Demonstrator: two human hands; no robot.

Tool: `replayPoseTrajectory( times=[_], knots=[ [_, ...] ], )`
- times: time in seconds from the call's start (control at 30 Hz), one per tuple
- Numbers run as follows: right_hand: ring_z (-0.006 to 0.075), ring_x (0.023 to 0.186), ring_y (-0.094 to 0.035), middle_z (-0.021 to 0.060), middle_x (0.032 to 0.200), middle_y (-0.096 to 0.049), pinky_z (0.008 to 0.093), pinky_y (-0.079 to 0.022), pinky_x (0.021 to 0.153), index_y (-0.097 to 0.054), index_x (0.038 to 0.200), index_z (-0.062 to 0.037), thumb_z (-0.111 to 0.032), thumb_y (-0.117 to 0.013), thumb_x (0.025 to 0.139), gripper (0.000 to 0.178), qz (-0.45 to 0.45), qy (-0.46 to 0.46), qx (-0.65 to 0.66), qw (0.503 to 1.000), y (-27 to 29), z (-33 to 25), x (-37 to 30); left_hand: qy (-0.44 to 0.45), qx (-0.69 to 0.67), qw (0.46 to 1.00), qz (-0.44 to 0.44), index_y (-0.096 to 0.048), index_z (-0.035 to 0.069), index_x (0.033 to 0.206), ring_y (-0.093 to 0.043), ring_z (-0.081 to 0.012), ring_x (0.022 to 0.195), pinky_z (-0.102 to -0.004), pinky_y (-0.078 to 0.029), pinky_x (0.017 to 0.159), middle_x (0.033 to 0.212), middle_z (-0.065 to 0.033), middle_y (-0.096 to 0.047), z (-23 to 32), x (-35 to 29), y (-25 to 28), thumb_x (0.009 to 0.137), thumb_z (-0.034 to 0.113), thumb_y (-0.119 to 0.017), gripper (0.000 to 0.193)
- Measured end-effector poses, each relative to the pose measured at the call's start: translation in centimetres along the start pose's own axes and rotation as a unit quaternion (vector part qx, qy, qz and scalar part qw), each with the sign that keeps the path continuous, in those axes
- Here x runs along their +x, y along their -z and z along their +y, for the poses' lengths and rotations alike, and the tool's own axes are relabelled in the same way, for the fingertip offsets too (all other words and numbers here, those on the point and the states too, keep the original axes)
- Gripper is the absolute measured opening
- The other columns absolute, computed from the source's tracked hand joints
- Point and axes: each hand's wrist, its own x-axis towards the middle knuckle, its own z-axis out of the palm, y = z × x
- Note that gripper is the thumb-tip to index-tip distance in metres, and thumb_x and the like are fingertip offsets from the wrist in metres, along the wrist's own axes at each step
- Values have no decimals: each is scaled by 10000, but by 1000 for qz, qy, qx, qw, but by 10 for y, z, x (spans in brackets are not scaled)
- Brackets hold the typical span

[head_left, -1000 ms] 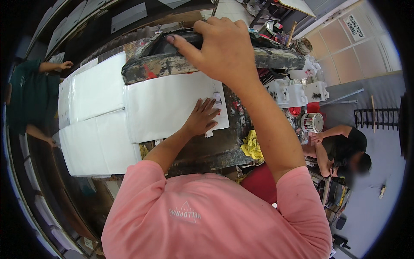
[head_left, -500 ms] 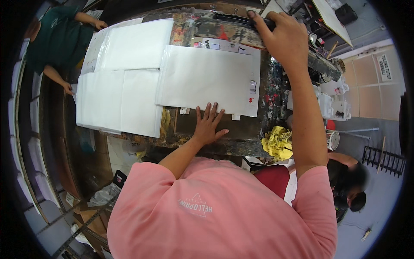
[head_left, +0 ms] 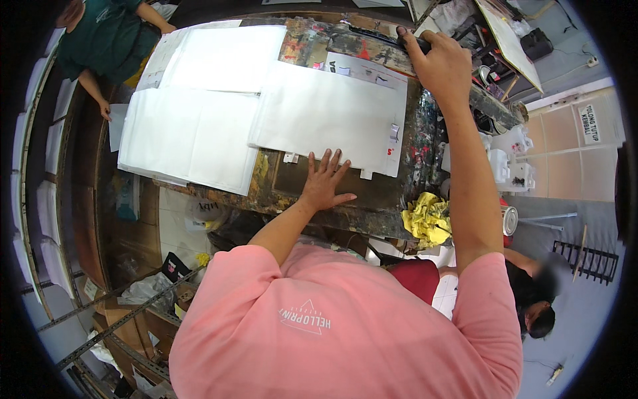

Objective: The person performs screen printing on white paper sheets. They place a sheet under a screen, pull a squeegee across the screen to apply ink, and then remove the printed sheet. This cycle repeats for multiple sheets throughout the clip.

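My left hand (head_left: 327, 181) lies flat with fingers spread, its fingertips on the near edge of a white sheet (head_left: 332, 113). This sheet rests on a printed sheet (head_left: 394, 143) with small coloured marks, which shows along its right and far sides. Farther off to the right, my right hand (head_left: 442, 63) is closed around a long black bar (head_left: 379, 37) at the far side of the paint-stained worktable (head_left: 417, 159). What exactly the bar belongs to cannot be made out. Stacks of white sheets (head_left: 189, 133) lie left of my left hand, overlapping the middle sheet's edge.
At the far left a person in a green shirt (head_left: 106, 43) holds a pale sheet (head_left: 117, 126). A crumpled yellow cloth or paper (head_left: 426, 219) sits at the table's near right corner. White containers (head_left: 512, 141) and a tin (head_left: 509, 220) stand to the right. Another person (head_left: 531, 286) is at lower right.
The whole view has shifted and tilted slightly. My hands keep their holds on sheet and bar. The person at the left has a pale sheet more fully in view.
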Motion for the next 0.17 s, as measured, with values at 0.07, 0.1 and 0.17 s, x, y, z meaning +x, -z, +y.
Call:
replayPoseTrajectory(
  times=[0.07,0.1,0.17],
  knots=[
    [328,912,-730,124,895,-769,493,-481,838,-835,1013,-69,-673,-606,980,646,13,-11,3,1000,2,-1,-1,-2,13,1000,1,-307,205,1717,-85,-403,1666,-754,68,1256,1794,-171,-180,0,2,2,888,928,-445,1109],
    [324,917,-731,124,896,-770,492,-481,842,-837,1008,-74,-683,-597,981,655,20,-10,11,1000,0,-3,-5,8,3,1000,7,-281,213,1725,-73,-410,1666,-763,72,1249,1800,-169,-161,1,1,3,886,930,-446,1116],
    [315,927,-733,124,899,-771,490,-479,848,-840,999,-83,-704,-580,984,674,48,-10,23,999,-4,-3,-3,18,-11,999,28,-229,229,1739,-48,-425,1667,-782,79,1234,1811,-164,-122,3,7,17,882,935,-449,1131]
  ],
)
